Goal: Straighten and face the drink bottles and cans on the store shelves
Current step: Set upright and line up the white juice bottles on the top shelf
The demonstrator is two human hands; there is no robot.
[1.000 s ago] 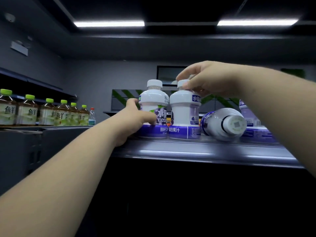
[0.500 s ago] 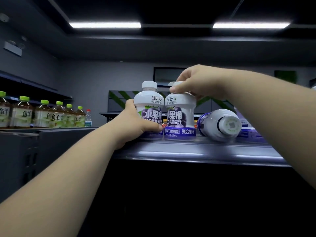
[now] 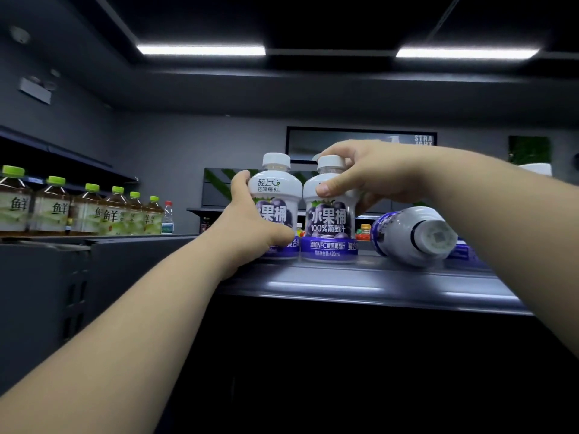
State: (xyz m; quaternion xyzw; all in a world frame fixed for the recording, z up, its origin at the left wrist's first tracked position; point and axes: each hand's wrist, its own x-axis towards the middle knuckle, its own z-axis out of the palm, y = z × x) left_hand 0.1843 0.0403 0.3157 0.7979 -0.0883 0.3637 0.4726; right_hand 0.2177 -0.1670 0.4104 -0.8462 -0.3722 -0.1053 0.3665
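The left grape juice bottle (image 3: 275, 189) is stood upright on the shelf (image 3: 344, 286), touching the right grape juice bottle (image 3: 329, 223) beside it; both labels are faced forward. The left one is gripped round its body by the left hand (image 3: 250, 233), thumb raised against the shoulder. The right one is held at neck and shoulder by the curled fingers of the right hand (image 3: 366, 173). A third bottle (image 3: 410, 236) is laid on its side just to the right, cap toward the camera. Green-capped tea bottles (image 3: 109, 214) are lined up at far left.
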